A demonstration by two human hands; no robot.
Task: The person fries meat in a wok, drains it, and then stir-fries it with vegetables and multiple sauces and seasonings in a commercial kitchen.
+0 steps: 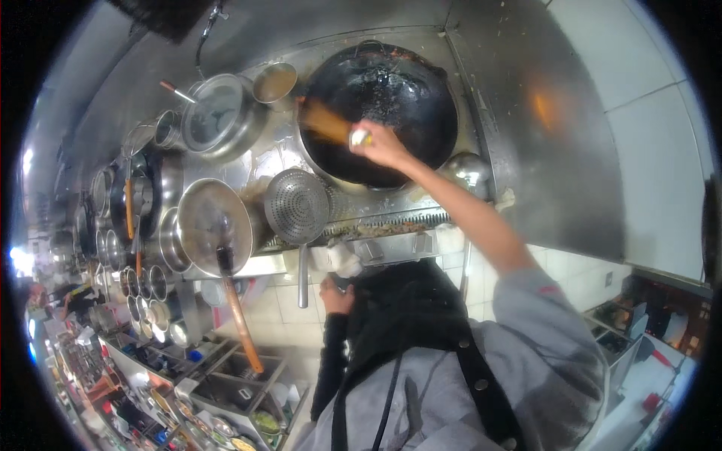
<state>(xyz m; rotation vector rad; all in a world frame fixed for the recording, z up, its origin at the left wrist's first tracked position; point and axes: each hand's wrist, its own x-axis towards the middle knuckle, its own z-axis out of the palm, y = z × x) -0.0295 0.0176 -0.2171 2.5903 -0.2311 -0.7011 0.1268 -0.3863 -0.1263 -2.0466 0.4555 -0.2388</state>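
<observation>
A large black wok (412, 141) with water droplets or bubbles inside sits at the top centre. Over its left part, my right hand (377, 144) grips a blurred wok brush (324, 123) with tan bristles, which point left across the rim. My left hand (337, 296) is low by the stove's front edge, beside my black apron; its fingers are curled near a white cloth (337, 258), and whether it holds anything is unclear. A perforated metal strainer (297, 206) lies left of and below the wok, its handle towards me.
Left of the wok stand a lidded steel pot (213, 113), a steel container of brown liquid (275, 83) and a pan with a wooden-handled ladle (214, 220). A metal ladle bowl (469, 168) rests right of the wok. A steel wall (541, 129) rises at right.
</observation>
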